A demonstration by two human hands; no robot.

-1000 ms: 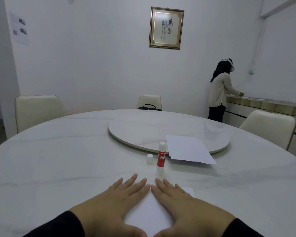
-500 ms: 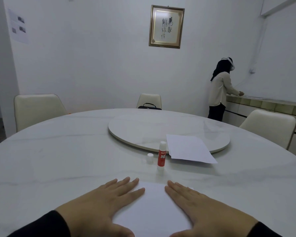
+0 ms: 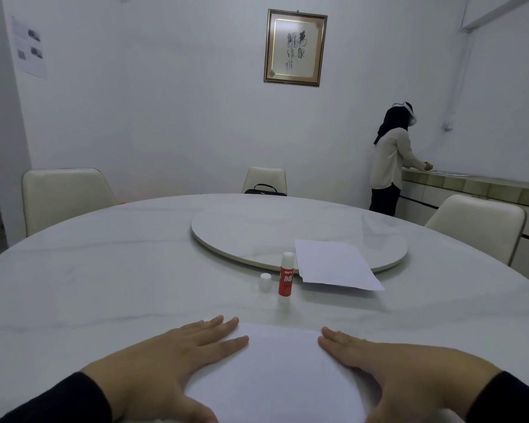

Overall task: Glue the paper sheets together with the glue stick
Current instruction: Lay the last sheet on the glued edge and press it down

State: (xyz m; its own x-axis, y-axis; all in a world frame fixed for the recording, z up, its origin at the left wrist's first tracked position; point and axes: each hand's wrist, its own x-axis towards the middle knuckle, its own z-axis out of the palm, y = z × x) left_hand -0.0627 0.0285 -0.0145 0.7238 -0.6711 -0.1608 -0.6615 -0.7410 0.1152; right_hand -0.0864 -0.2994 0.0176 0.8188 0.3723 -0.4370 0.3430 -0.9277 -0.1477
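Since a second ago our left hand (image 3: 177, 358) and right hand (image 3: 388, 364) slid apart, each grip released, palms flat smoothing the glued sheets (image 3: 275, 377) at 6 o'clock, presumably to seat the bond. Uncapped glue stick (image 3: 286, 277) stands at 12 o'clock on the surface (image 3: 104, 285).

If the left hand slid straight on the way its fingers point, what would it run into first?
The left hand lies flat on the white paper sheet, fingers aimed forward and to the right. Going on, it would probably first meet the upright red-and-white glue stick, though depth is hard to judge.
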